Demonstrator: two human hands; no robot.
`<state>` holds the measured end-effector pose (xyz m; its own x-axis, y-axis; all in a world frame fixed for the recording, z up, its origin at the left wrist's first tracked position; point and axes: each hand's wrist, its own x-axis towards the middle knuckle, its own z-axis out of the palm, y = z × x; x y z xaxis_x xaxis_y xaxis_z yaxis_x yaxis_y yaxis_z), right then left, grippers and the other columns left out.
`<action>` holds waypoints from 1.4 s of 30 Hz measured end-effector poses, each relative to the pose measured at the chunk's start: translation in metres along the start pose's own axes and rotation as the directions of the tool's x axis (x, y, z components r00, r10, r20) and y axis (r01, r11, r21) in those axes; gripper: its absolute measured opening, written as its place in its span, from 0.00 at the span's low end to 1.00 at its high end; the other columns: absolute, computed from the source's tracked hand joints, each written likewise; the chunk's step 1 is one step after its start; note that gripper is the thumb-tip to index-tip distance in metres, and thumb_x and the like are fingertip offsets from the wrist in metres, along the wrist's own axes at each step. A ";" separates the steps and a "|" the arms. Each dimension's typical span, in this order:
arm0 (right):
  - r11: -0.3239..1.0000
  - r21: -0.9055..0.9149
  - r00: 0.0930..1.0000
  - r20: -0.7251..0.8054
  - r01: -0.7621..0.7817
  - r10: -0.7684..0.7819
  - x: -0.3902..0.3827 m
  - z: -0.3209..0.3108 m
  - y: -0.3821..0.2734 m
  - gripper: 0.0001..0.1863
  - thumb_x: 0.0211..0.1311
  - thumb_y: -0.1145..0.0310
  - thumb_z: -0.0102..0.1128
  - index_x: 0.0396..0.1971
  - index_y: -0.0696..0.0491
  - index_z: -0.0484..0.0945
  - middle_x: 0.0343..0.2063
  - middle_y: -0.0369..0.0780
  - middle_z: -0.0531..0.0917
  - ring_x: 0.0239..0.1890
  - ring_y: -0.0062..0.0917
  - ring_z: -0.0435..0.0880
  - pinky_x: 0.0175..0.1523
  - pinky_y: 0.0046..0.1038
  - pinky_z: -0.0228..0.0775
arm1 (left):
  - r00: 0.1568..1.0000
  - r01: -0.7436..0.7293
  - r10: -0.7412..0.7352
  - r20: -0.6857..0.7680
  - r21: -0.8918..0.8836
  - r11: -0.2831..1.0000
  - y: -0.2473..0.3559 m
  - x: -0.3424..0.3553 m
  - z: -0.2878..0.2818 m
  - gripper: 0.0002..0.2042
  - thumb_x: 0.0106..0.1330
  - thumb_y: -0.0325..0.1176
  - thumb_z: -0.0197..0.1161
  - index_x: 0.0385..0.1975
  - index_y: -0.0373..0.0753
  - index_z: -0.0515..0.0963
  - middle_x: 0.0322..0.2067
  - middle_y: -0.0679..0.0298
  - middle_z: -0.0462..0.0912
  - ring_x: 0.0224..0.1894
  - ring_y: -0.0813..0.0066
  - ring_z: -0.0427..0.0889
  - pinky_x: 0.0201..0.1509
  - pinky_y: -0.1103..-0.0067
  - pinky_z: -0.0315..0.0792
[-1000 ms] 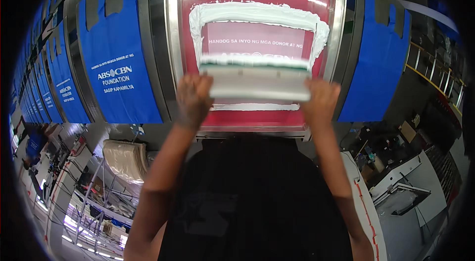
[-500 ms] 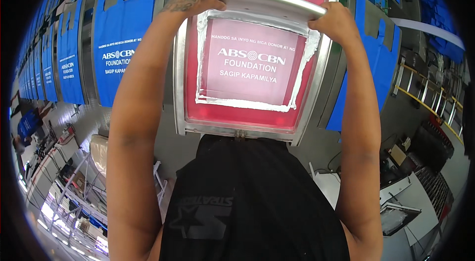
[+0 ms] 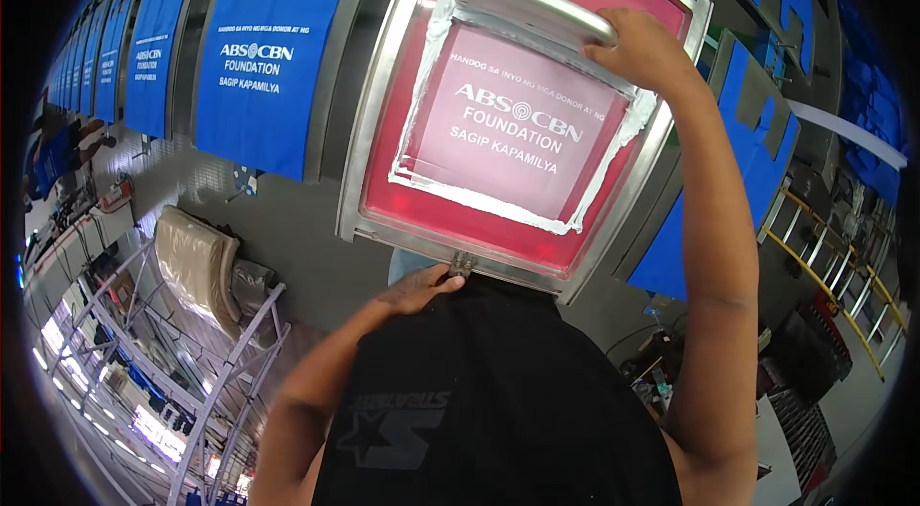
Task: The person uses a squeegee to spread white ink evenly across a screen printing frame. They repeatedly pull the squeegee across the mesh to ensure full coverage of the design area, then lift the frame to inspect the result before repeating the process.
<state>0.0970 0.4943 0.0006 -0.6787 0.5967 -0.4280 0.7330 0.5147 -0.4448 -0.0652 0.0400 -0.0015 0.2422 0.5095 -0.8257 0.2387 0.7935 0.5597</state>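
Observation:
A screen-printing frame (image 3: 362, 161) with a metal border and red mesh lies tilted before me. White ink rings its pale printing area, where white lettering and a round emblem show. My right hand (image 3: 642, 48) is closed round the right end of a squeegee (image 3: 532, 3), a long metal bar at the far side of that area. The squeegee's left end is free. At the near edge of the frame, my left hand (image 3: 422, 289) is closed at a small metal catch (image 3: 462, 264), its thumb beside it; some of its fingers are hidden.
Blue cloth bags (image 3: 264, 56) with white print lie on boards in a row to the left. More blue bags (image 3: 743, 132) lie to the right. A yellow-railed ladder (image 3: 834, 281) stands far right, and a metal rack (image 3: 216, 391) is at lower left.
My left hand has let go of the squeegee and come down to the frame's near edge. The right hand still holds the squeegee. The view has turned, so the frame appears more tilted.

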 end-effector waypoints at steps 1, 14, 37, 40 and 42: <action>1.000 -0.013 1.000 0.018 0.022 -0.022 0.002 0.002 0.000 0.23 0.53 0.59 0.68 0.45 0.58 0.83 0.39 0.51 0.85 0.45 0.45 0.84 0.53 0.41 0.74 | 0.997 0.052 -0.060 -0.044 -0.160 0.986 -0.012 0.000 0.014 0.24 0.73 0.53 0.56 0.33 0.33 0.78 0.21 0.60 0.77 0.27 0.75 0.75 0.36 0.74 0.71; 0.997 -0.048 0.994 -0.093 -0.059 0.055 -0.038 0.002 -0.036 0.17 0.50 0.66 0.67 0.42 0.54 0.85 0.34 0.51 0.86 0.39 0.48 0.84 0.48 0.41 0.76 | 0.986 -0.076 0.066 -0.151 -0.062 0.995 0.014 -0.035 0.028 0.20 0.70 0.47 0.62 0.23 0.35 0.80 0.13 0.70 0.70 0.18 0.84 0.67 0.24 0.78 0.63; 0.798 0.512 0.845 -0.228 -0.319 0.484 -0.227 0.087 -0.082 0.19 0.62 0.62 0.65 0.47 0.61 0.79 0.35 0.51 0.86 0.38 0.44 0.86 0.44 0.38 0.77 | 0.893 -0.097 0.318 -0.318 0.554 0.827 -0.007 -0.010 0.022 0.24 0.68 0.52 0.61 0.20 0.36 0.74 0.15 0.53 0.74 0.21 0.58 0.78 0.26 0.62 0.67; 0.629 0.710 0.781 -0.182 -0.316 0.598 -0.225 0.092 -0.023 0.23 0.67 0.56 0.64 0.49 0.61 0.79 0.35 0.46 0.87 0.37 0.30 0.87 0.43 0.31 0.77 | 0.617 0.076 0.358 -0.701 0.506 0.859 0.005 -0.019 -0.026 0.17 0.63 0.42 0.70 0.21 0.37 0.75 0.19 0.56 0.77 0.23 0.62 0.78 0.27 0.65 0.68; 0.299 0.906 0.775 0.050 -0.301 0.629 -0.224 0.106 0.011 0.24 0.68 0.54 0.63 0.48 0.62 0.79 0.36 0.45 0.87 0.37 0.28 0.86 0.43 0.30 0.78 | 0.033 0.041 0.661 -0.750 0.662 0.749 0.012 -0.001 -0.075 0.17 0.66 0.43 0.67 0.25 0.34 0.78 0.22 0.55 0.78 0.30 0.62 0.77 0.37 0.66 0.69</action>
<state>0.2523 0.3007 0.0088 -0.0673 0.7559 -0.6512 0.3822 -0.5834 -0.7167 -0.1335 0.0739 0.0009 -0.5395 0.7905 0.2899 0.8109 0.3951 0.4315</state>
